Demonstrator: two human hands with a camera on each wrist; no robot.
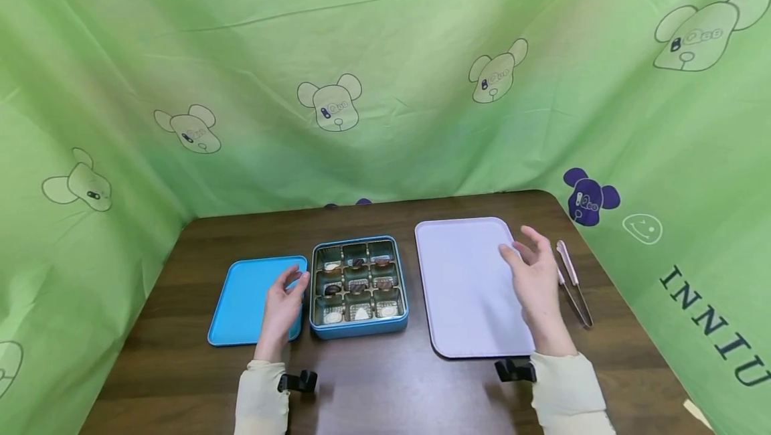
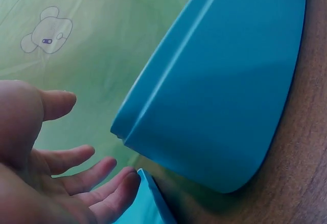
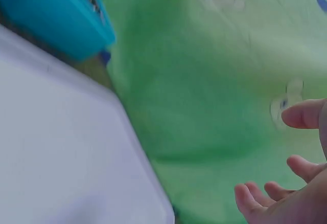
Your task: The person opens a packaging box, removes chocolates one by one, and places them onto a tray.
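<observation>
Left hand [image 1: 283, 308], fingers parted and holding nothing, above the right part of the smooth blue lid [image 1: 247, 301]; right hand [image 1: 538, 288], thumb and fingers wide apart, likewise unladen, above the tray's right edge. Just right of the left hand stands the square tin [image 1: 361, 330], already uncovered, small dark and pale pieces [image 1: 361, 314] in its glossy cells. Between tin and right hand, the matte lilac tray [image 1: 464, 288]; beyond that hand, slim metal tongs [image 1: 581, 304], pink-handled, not taken up.
</observation>
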